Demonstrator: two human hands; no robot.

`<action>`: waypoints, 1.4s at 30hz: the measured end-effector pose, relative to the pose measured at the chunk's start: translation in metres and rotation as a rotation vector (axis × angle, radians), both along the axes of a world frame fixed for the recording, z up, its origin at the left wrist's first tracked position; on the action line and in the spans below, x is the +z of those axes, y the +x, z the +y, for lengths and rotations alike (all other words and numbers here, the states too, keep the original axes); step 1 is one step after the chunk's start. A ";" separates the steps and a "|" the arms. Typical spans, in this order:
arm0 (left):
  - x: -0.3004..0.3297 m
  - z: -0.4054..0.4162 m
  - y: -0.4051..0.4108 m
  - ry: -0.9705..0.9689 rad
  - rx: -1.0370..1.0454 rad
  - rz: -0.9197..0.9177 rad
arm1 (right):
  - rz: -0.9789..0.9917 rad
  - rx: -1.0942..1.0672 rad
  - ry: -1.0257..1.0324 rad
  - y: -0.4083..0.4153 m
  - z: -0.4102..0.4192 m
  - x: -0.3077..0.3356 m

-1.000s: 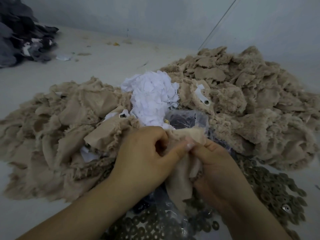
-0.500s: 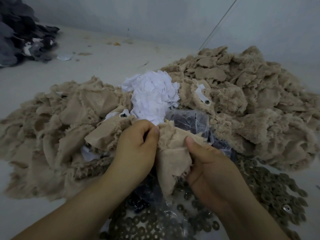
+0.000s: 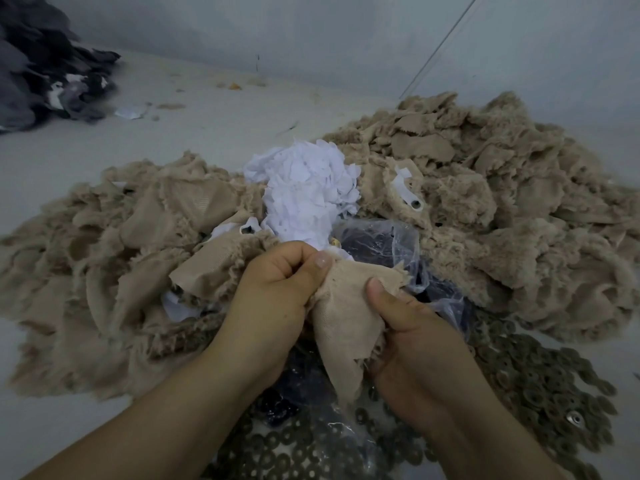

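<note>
Pinching a beige cloth scrap [image 3: 341,313] by its top edge with the left hand [image 3: 273,299] and the right hand [image 3: 415,348], both clenched on it, right over a clear plastic bag [image 3: 381,237]. Working hemmed in by beige cloth heaps [image 3: 502,209] on both sides, by white scraps [image 3: 304,192] just behind the bag, and by dark rings [image 3: 536,375] spreading underneath and to the right.

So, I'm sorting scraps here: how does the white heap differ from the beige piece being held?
The white heap is many small white bits; the beige piece is one tan cloth with frayed edges. The white heap lies untouched; the beige piece is pinched between the left hand and the right hand. Both look like cut scraps.
</note>
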State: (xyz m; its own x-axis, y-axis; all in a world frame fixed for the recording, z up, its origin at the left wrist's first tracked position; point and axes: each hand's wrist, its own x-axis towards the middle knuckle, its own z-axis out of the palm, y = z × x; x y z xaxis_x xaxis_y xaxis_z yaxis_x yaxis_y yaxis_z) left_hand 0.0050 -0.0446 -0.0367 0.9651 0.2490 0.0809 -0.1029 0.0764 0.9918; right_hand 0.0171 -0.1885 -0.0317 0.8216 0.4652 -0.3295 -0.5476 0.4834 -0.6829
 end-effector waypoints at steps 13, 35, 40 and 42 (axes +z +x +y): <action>-0.004 -0.007 -0.004 0.126 -0.128 -0.049 | 0.073 0.018 0.032 -0.006 0.005 0.002; -0.014 -0.004 -0.006 -0.004 -0.084 -0.093 | 0.068 0.153 -0.017 0.003 -0.005 -0.002; -0.018 0.005 -0.003 -0.094 -0.069 -0.067 | -0.567 0.089 -1.004 0.021 -0.042 0.018; -0.020 0.007 -0.002 -0.094 -0.070 -0.055 | -0.833 0.088 -1.588 0.031 -0.062 0.023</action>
State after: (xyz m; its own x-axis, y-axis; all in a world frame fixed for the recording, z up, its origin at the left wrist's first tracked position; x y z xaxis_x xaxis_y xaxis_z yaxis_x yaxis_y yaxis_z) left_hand 0.0027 -0.0377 -0.0568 0.9752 0.1896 0.1139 -0.1481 0.1773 0.9729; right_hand 0.0481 -0.2500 -0.0090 0.9806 0.1953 -0.0140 0.1624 -0.8511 -0.4993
